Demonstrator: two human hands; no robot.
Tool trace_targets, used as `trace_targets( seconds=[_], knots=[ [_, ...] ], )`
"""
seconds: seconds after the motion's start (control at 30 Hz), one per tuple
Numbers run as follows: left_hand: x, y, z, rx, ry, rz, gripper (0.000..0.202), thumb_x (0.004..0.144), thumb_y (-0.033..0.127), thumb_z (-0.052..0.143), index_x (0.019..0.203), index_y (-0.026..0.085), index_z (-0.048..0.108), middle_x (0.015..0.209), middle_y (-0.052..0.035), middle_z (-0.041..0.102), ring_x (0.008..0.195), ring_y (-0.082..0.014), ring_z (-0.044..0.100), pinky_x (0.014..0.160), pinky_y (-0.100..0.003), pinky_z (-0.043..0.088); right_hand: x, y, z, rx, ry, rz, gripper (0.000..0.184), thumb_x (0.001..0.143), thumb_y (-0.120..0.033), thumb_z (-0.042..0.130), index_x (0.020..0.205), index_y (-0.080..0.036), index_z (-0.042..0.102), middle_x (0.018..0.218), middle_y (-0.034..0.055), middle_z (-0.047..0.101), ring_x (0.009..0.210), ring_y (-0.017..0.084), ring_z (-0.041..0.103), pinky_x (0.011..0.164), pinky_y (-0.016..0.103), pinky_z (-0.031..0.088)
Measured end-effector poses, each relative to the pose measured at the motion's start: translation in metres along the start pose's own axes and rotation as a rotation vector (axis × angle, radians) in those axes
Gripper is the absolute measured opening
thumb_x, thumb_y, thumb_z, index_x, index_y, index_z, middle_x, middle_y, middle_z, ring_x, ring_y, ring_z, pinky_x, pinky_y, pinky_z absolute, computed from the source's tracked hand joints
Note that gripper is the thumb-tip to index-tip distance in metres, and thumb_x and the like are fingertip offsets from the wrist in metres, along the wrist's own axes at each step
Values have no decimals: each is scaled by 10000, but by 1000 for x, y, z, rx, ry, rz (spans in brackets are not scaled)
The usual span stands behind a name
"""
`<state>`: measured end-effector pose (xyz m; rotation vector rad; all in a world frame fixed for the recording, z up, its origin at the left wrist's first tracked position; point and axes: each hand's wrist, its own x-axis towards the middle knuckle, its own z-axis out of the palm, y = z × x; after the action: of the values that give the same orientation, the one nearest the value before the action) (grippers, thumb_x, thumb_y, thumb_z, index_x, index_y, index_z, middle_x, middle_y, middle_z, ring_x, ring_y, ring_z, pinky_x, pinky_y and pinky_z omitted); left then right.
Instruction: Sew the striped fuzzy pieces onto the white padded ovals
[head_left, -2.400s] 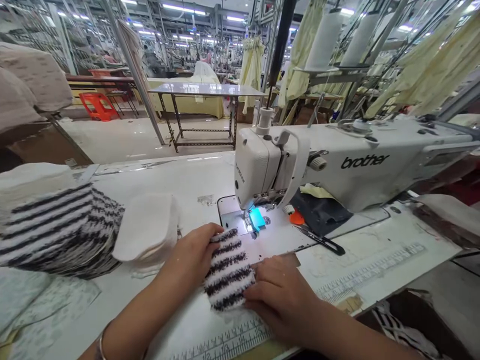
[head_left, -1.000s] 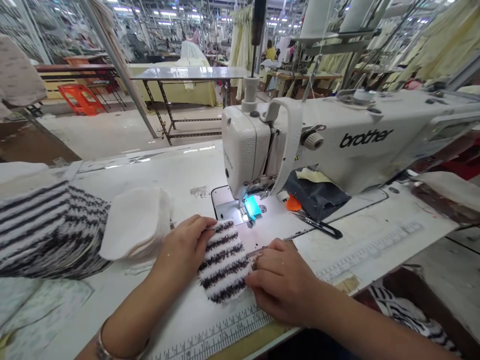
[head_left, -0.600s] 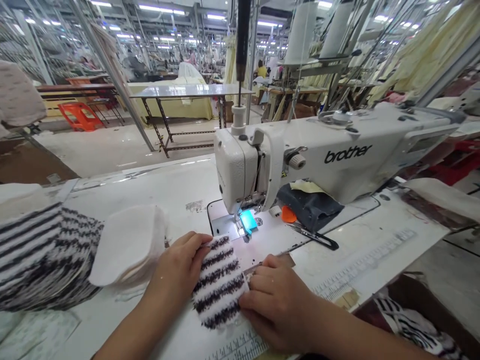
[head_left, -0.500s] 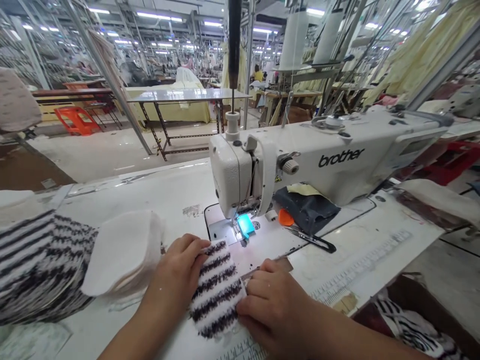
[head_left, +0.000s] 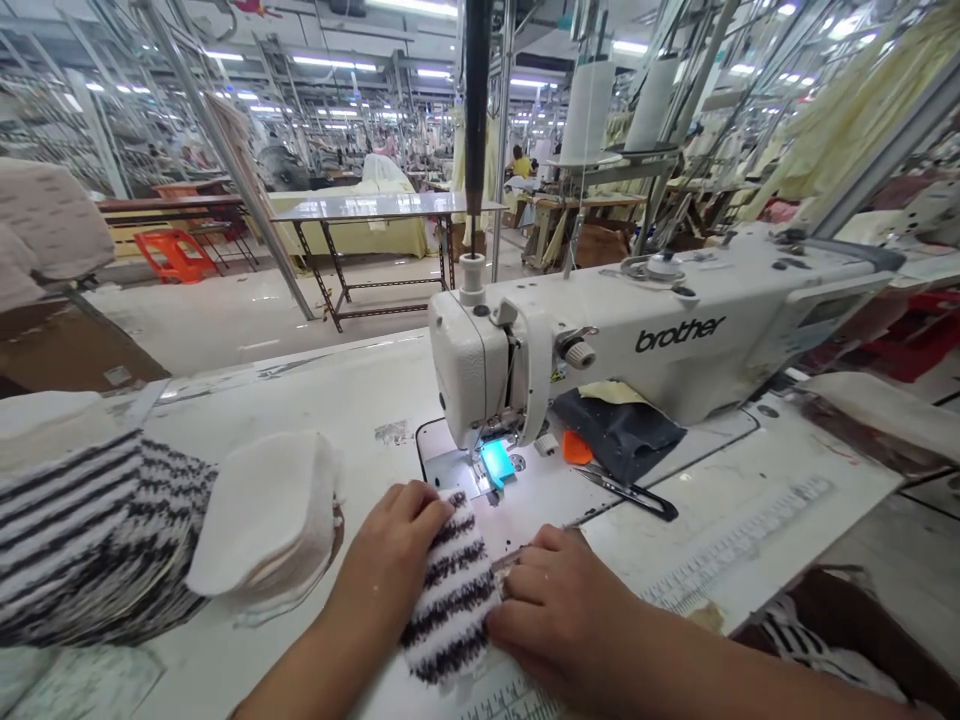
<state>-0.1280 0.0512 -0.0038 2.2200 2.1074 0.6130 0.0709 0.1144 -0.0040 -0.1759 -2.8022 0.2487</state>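
A striped black-and-white fuzzy fabric piece (head_left: 452, 600) lies on the sewing table just in front of the sewing machine's (head_left: 487, 365) needle area. My left hand (head_left: 397, 555) is closed on its upper left edge, thumb and fingers pressed together at the cloth. At the lower right edge, the curled fingers of my right hand (head_left: 559, 610) pinch the same piece. Beyond the cloth's top edge sit the lit presser foot (head_left: 477, 472) and a bright blue guide (head_left: 496, 462). The fingertips of both hands are partly hidden.
Left of my hands are a stack of white pads (head_left: 259, 510) and a pile of striped pieces (head_left: 97, 540). Thread snips (head_left: 637, 497), an orange piece (head_left: 577, 448) and dark cloth (head_left: 619, 430) lie under the machine arm. A box with striped fabric (head_left: 832, 640) stands lower right.
The view has shifted slightly, so the scene sits lower and mostly farther right. My left hand has slid right over the cloth's upper edge. My right hand keeps its hold.
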Motion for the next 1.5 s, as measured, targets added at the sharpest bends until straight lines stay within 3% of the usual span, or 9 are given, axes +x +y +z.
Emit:
trace_targets(
  seconds=[0.17, 0.33, 0.67, 0.8, 0.9, 1.0, 1.13, 1.5],
  knots=[
    [15, 10, -2, -149, -42, -99, 221, 857, 98, 397, 928, 193, 584, 930, -61, 593, 871, -217, 551, 763, -358, 478, -6, 17, -14, 4, -10, -41, 132, 803, -132, 461, 716, -188, 543, 622, -8, 531, 596, 140, 432, 603, 310, 235],
    [29, 1, -4, -175, -44, -147, 108, 835, 158, 488, 888, 199, 573, 884, -37, 603, 868, -214, 560, 753, -345, 461, -15, 29, -28, 65, 50, -28, 123, 872, -151, 463, 900, -168, 582, 697, 12, 574, 634, 144, 457, 648, 313, 276],
    [35, -6, -2, -186, -4, -154, 90, 818, 121, 540, 845, 189, 592, 846, -12, 609, 814, -181, 564, 730, -309, 458, -5, 22, -14, 65, 64, -116, 122, 884, -181, 474, 941, -158, 579, 651, 2, 536, 601, 149, 424, 615, 310, 264],
    [29, 1, -1, -105, 94, 1, 176, 855, 85, 459, 839, 165, 614, 879, -57, 583, 851, -216, 519, 762, -368, 459, 1, 22, -7, 37, 20, -123, 117, 888, -215, 483, 913, -161, 584, 640, 1, 541, 599, 152, 429, 611, 315, 260],
    [22, 8, 2, -68, 71, 145, 182, 890, 119, 442, 925, 152, 617, 878, -63, 589, 820, -213, 512, 740, -372, 483, 1, 25, -5, 30, -10, -121, 110, 880, -204, 483, 913, -167, 581, 643, -3, 542, 593, 150, 425, 610, 315, 256],
    [19, 13, 8, -82, 13, 130, 190, 886, 138, 479, 1034, 155, 597, 960, -70, 589, 867, -219, 512, 771, -382, 492, -1, 29, -7, 19, -41, -123, 102, 880, -205, 485, 904, -174, 579, 639, -7, 539, 593, 149, 421, 608, 316, 249],
    [21, 18, 15, -102, 24, 114, 249, 876, 120, 491, 1104, 166, 581, 1034, -74, 583, 936, -231, 499, 815, -399, 474, -1, 33, -13, 5, -77, -127, 102, 878, -196, 481, 854, -177, 577, 626, -8, 535, 583, 148, 400, 604, 317, 236],
    [33, 10, 17, -102, 103, 133, 194, 894, 217, 488, 1049, 228, 606, 1007, -27, 621, 915, -220, 541, 803, -386, 382, 1, 46, -14, 15, -69, -126, 142, 901, -199, 450, 831, -172, 571, 615, -7, 528, 571, 148, 380, 594, 314, 225]
  ],
)
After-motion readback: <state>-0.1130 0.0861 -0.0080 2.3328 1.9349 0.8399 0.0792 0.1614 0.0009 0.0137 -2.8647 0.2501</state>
